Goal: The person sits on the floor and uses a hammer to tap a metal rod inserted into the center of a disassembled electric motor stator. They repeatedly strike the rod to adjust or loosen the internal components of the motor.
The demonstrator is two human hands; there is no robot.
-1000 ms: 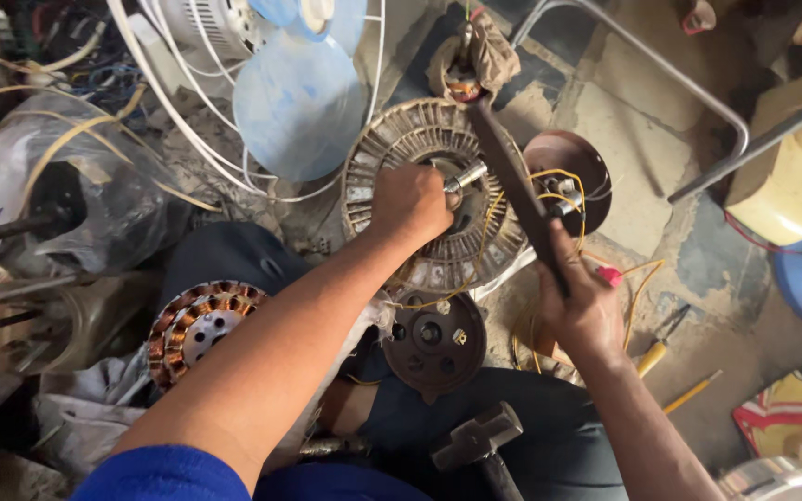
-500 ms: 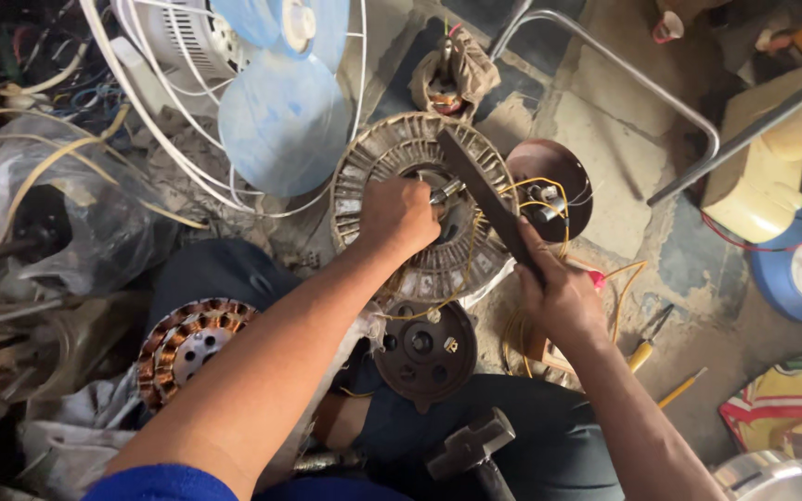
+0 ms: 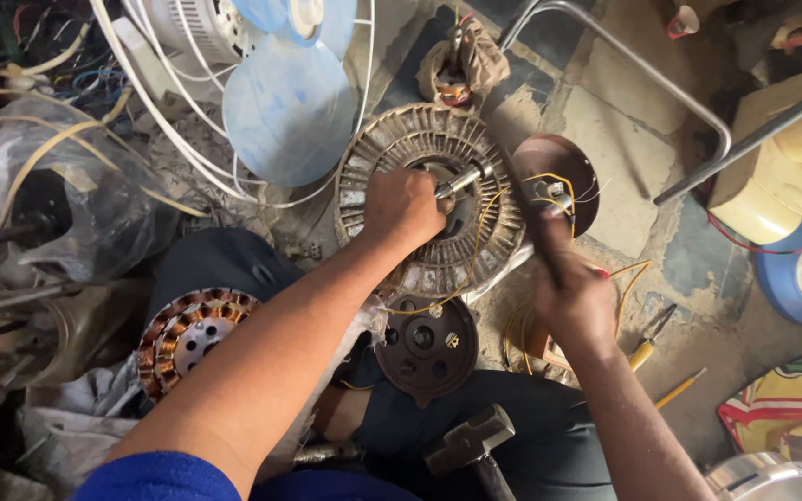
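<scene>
We see the left hand point(image 3: 404, 206) clenched on the centre of the rotor point(image 3: 431, 199), a round ribbed metal disc lying on the floor just above the middle of the view. A short steel shaft point(image 3: 461, 180) sticks out of the fist toward 2 o'clock. The right hand point(image 3: 570, 299), at 4 o'clock from the rotor, is closed around a dark bar point(image 3: 523, 199) that slants up toward 11 o'clock and ends near the shaft; the bar is blurred, so we cannot tell whether it touches.

A brown cap point(image 3: 557, 179) with yellow wires lies just beside the rotor at 3 o'clock. A dark round plate point(image 3: 426, 342) sits at 6 o'clock from the rotor, between the two forearms. A copper-wound stator point(image 3: 190, 336) rests at 8 o'clock, by the left arm. A hammer point(image 3: 471, 439) lies at the bottom of the view, on the dark lap. A blue fan blade point(image 3: 290, 109) inside a white wire guard lies at 10 o'clock. A yellow screwdriver point(image 3: 646, 343) lies on the floor right of the right hand.
</scene>
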